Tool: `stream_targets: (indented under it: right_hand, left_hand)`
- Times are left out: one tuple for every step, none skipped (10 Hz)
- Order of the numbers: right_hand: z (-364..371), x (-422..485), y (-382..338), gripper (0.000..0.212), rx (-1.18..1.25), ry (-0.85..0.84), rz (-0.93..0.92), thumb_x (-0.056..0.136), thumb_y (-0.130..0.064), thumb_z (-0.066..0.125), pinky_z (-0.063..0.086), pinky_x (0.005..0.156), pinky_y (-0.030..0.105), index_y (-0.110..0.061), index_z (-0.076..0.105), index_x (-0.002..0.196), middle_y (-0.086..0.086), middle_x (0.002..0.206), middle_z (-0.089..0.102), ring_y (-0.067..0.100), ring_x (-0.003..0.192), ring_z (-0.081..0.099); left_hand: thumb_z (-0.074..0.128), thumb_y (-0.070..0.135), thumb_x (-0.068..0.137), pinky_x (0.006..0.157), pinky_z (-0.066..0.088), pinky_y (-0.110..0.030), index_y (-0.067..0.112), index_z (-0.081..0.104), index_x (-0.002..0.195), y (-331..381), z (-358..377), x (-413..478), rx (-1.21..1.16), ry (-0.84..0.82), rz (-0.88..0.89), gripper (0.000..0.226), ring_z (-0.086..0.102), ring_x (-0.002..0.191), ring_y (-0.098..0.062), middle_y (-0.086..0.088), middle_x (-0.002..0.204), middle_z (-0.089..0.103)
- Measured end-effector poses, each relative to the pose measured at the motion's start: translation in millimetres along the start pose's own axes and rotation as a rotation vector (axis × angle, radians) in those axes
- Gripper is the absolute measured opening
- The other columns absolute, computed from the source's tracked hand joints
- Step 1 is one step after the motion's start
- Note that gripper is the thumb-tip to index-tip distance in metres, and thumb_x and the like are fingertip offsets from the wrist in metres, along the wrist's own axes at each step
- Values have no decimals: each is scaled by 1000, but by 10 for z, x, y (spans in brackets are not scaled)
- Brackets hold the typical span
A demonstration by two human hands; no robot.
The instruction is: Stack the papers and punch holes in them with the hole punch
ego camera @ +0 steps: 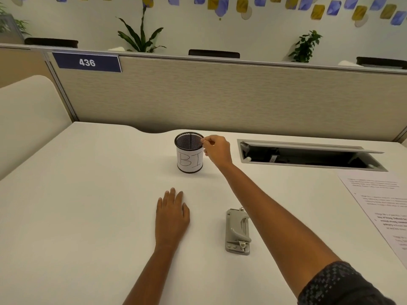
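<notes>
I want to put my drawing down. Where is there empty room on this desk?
Left of the left hand and mesh cup, the desk is bare. The right side is crowded: hole punch, papers, open cable hatch.

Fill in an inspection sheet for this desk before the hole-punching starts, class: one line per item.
Surface: white desk, mostly bare.
Job's things: grey punch lies near the front, untouched; printed papers at the right edge, partly out of view.
Clutter: mesh cup with a paper label, upright.
Grippers: left hand flat on the desk; right hand has its fingers pinched at the cup's rim.
Cables: nothing seen; open hatch is dark inside.
Surroundings: partition, sign 436, plants behind.
</notes>
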State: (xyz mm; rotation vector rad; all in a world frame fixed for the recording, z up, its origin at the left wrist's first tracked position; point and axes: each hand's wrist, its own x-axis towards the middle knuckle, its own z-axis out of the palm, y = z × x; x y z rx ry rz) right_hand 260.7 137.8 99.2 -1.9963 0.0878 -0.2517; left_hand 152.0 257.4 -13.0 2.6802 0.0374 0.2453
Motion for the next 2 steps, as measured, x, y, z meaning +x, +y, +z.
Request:
stream_targets:
  right_hand:
    - [-149,-293,227,23,66,59,4,86,-1,47,54,87,43,3,67,97,22,101,70,21,81,58]
    - [-334,-631,499,21,111,118,3,89,-4,50,54,86,39,1,66,101,21,102,69,21,84,59]
  left_hand:
    - [38,17,92,115,22,-38,7,41,134,-3,21,1,-3,35,32,43,31,138,-25,-14,148,36]
    - [42,13,91,115,23,-41,4,45,131,-5,-1,-10,-17,50,-7,42,34,136,-27,-17,146,39]
